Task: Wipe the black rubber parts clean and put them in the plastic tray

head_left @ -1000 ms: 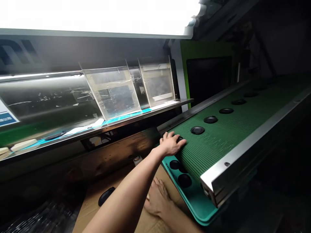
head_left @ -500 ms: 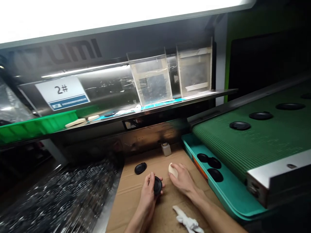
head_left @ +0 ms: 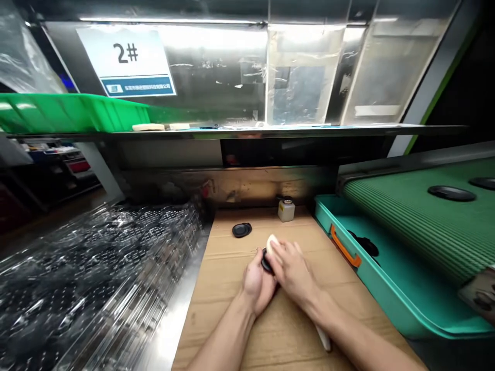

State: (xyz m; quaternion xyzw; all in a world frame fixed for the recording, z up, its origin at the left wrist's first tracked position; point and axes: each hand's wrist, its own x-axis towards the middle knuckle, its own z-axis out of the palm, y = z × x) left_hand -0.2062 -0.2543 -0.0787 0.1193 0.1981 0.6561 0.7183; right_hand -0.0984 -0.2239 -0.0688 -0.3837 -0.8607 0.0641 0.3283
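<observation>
My left hand is closed round a round black plastic part, above the cardboard sheet. In my right hand is a cream-white pad, pressed against the face of that part; the right fingers cover much of both. A second black part lies on the cardboard, ahead and to the left of my hands. Behind my right forearm, the end of a white item shows; most of it is hidden.
A teal tray with an orange handle holds black parts. The green conveyor belt above it carries more. Stacked clear plastic trays stand left. A small bottle sits at the back, beneath a metal shelf holding a green bin.
My right hand has brought the pad leftward onto the black part in my left hand. The camera view has levelled and tilted down. The white item is now mostly behind my forearm.
</observation>
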